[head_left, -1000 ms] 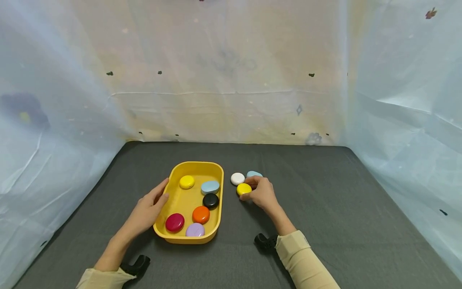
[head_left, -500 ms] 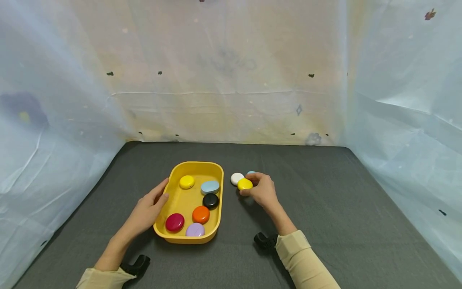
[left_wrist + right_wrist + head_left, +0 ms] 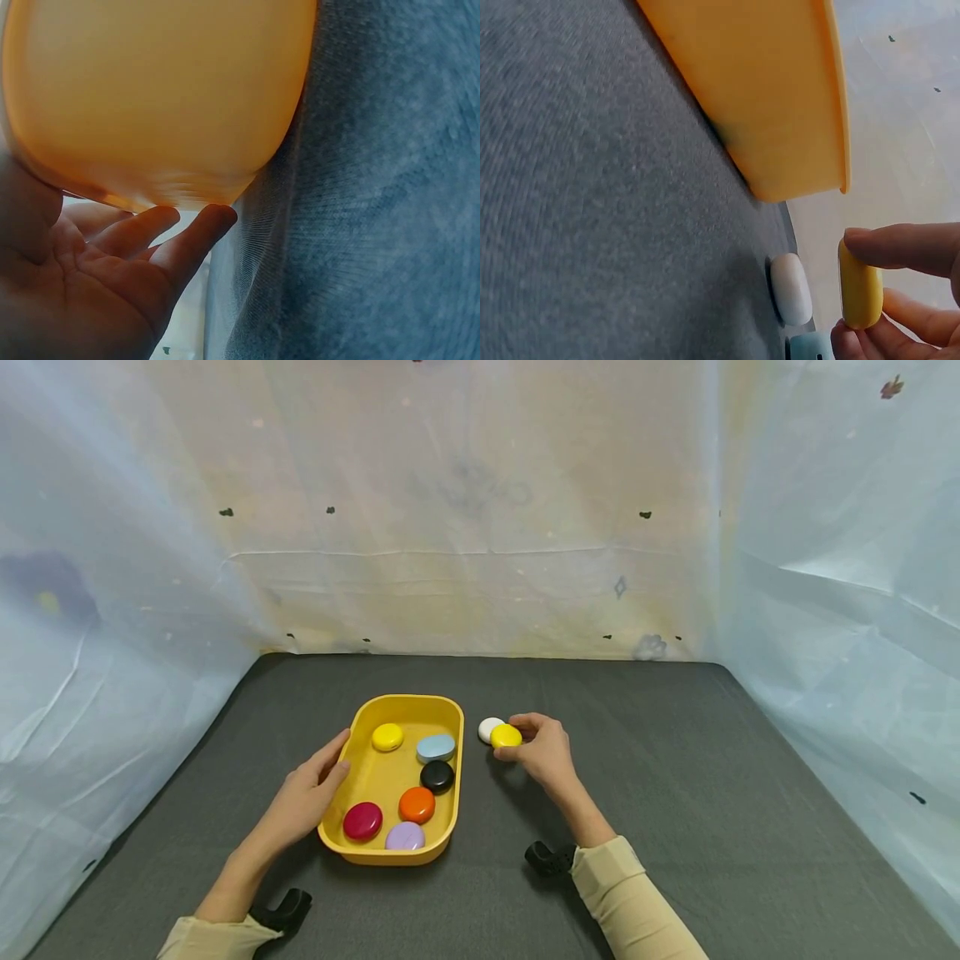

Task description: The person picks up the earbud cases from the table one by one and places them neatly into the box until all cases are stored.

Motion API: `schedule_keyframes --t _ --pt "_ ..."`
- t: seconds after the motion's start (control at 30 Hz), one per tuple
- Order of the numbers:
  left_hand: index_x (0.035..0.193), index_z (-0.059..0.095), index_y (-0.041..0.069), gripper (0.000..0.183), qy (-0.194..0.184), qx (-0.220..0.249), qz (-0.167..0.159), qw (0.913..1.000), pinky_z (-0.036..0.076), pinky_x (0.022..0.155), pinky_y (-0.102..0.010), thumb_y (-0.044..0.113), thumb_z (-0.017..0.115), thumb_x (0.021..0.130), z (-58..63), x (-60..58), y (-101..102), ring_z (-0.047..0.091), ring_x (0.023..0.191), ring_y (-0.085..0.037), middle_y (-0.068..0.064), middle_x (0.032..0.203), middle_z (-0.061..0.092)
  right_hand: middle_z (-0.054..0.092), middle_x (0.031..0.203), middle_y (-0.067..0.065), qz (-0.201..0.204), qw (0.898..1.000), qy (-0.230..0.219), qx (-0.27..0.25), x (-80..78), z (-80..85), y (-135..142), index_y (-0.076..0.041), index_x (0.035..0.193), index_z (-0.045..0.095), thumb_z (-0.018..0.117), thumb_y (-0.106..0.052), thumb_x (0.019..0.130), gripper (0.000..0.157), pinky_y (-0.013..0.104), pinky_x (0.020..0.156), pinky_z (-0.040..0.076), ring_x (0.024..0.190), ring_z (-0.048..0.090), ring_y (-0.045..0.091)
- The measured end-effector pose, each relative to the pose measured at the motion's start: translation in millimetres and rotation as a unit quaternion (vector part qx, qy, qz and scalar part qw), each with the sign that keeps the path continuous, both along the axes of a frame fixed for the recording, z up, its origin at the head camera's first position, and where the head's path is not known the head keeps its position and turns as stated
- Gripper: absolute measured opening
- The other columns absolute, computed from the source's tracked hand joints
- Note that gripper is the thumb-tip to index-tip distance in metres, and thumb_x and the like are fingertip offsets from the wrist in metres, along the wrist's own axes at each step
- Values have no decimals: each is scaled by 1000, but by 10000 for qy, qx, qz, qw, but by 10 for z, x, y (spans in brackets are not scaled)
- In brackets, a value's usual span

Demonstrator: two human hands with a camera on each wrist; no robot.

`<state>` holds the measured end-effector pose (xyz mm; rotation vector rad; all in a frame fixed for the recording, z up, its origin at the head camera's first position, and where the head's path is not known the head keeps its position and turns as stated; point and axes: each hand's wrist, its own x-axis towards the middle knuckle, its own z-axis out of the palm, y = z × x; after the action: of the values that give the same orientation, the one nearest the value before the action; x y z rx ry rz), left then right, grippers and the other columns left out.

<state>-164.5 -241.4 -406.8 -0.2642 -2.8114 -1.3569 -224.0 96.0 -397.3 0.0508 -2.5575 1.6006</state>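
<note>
Between thumb and fingers, my right hand (image 3: 546,753) pinches a smooth, rounded yellow disc (image 3: 506,736). The right wrist view shows this disc raised off the cloth. Just behind it lies a white disc (image 3: 490,729), partly covered in the head view. A light blue piece (image 3: 810,345) lies beside the white one, hidden behind my hand in the head view. My left hand (image 3: 303,797) rests against the left side of a yellow tray (image 3: 457,777), fingers extended along its outer wall. In the left wrist view, the fingertips (image 3: 221,212) touch that wall.
Inside the tray sit another yellow disc (image 3: 387,737), a light blue oval (image 3: 436,748), a black disc (image 3: 437,777), an orange one (image 3: 417,805), a crimson one (image 3: 363,822) and a lilac one (image 3: 405,837). Dark grey cloth (image 3: 637,735) covers the table; pale sheeting (image 3: 480,527) surrounds it.
My right hand has lifted the yellow disc and brought it slightly up and left, over part of the white one. The loose blue piece has become hidden. My left hand stays put.
</note>
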Motion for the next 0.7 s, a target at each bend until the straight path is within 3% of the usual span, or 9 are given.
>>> schedule_keyframes --t 0.3,0.53,0.7 --pt "158 19 7 59 -64 -17 22 10000 34 104 -53 25 44 107 15 -2 7 32 138 -41 -21 157 27 66 114 11 -94 9995 -10 -290 37 61 -44 1 123 65 88 -2 68 60 39 88 52 103 62 26" --pt "157 19 7 59 -59 -1 18 10000 34 104 -54 25 44 107 26 -2 1 31 139 -40 -20 157 26 68 110 8 47 9998 4 -192 43 106 -112 -1 121 68 88 -5 70 55 36 83 53 96 64 24" --pt "157 20 7 58 -18 -53 -44 10000 33 105 -54 26 43 107 17 -3 -7 31 139 -40 -21 156 27 67 111 8 107 9984 -8 -552 54 178 -131 0 122 67 87 -3 71 55 34 82 54 96 64 24"
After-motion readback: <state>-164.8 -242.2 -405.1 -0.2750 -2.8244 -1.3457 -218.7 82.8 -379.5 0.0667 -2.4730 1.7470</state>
